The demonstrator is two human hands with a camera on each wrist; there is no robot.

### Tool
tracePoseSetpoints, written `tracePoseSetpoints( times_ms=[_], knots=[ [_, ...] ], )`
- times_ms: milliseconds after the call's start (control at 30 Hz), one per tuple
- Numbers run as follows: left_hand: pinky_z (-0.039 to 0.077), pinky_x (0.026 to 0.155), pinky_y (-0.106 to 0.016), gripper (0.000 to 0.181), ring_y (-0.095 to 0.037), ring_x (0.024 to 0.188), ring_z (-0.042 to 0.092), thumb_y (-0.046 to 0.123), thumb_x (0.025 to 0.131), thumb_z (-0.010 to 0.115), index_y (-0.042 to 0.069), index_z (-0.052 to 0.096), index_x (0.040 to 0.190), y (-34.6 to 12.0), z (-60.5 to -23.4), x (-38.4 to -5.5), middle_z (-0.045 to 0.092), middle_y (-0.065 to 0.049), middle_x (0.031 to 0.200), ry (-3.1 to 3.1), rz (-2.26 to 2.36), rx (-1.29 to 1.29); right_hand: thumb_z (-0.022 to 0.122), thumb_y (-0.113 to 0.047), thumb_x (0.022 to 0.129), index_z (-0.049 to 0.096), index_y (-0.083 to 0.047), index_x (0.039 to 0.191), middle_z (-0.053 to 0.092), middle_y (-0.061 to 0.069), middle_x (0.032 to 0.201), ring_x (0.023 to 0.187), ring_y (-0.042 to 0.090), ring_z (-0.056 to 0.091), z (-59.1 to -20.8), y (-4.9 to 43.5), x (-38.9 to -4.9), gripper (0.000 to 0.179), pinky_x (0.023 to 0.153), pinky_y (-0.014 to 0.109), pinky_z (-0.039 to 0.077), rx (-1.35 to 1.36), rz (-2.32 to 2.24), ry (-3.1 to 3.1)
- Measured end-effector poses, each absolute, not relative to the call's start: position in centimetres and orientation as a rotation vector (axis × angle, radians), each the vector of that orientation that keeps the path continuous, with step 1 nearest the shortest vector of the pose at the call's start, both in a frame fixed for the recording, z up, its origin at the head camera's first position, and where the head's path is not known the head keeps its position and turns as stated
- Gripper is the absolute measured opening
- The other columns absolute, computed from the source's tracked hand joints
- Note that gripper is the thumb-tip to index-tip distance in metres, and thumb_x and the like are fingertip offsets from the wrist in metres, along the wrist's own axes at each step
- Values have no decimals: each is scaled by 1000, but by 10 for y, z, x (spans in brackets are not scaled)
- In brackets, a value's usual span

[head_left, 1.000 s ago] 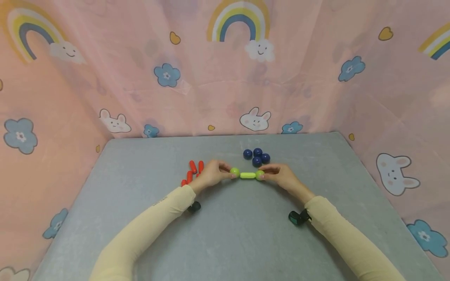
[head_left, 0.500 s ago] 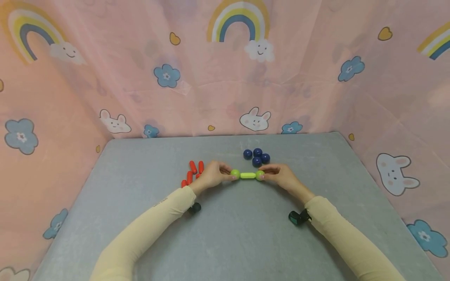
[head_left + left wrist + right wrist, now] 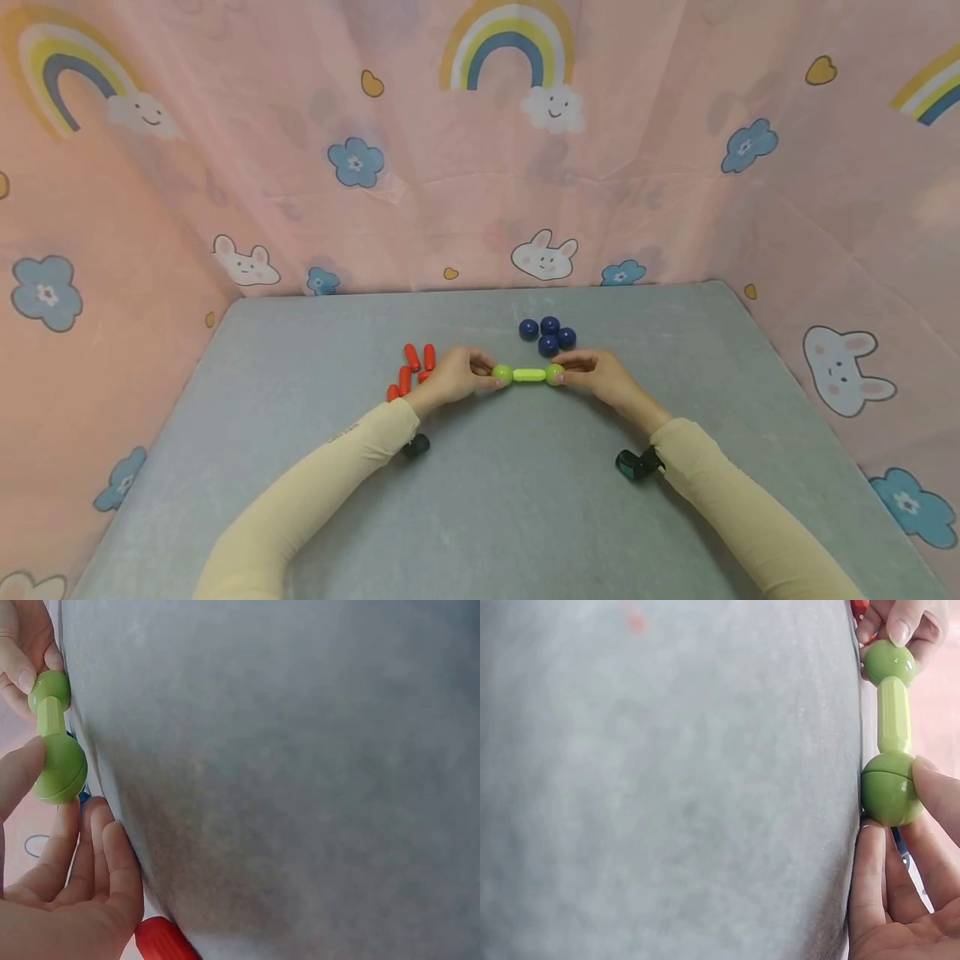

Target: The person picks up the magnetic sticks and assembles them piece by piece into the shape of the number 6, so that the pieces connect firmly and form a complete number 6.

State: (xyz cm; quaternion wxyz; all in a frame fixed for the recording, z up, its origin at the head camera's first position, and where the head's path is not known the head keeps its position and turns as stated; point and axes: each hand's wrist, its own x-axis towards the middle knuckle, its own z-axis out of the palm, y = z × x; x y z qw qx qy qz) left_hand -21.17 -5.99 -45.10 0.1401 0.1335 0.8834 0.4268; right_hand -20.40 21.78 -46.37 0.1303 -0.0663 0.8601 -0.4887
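A light-green rod (image 3: 529, 375) joins two green balls into a dumbbell shape, lying level between the hands. The left hand (image 3: 454, 375) pinches the left ball (image 3: 502, 375) with thumb and fingertips. At the other end, the right hand (image 3: 606, 380) pinches the right ball (image 3: 555, 374). Both wrist views show the rod touching a ball at each end; in the right wrist view the near ball (image 3: 891, 791) has a seam line round it. Whether the piece rests on the table or is just above it, I cannot tell.
Several dark blue balls (image 3: 548, 344) are grouped behind the right hand. Several red rods (image 3: 405, 379) lie left of the left hand, partly hidden by it. All stand on a grey table (image 3: 480, 517), with a patterned pink cloth (image 3: 450, 192) behind and at the sides.
The left hand and its green ball have shifted very slightly toward the person. The right hand and the loose pieces look unmoved.
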Motion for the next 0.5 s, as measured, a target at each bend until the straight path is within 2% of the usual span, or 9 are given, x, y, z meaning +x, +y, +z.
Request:
tracePoseSetpoints(
  times_ms=[500],
  knots=[
    [51, 67, -20, 31, -13, 89, 63, 24, 82, 82, 9, 72, 107, -58, -452, -210, 72, -6, 103, 2540, 1231, 359, 76, -27, 88, 69, -10, 123, 68, 14, 126, 105, 15, 64, -462, 217, -203, 40, 85, 22, 51, -199, -1436, 2493]
  ],
)
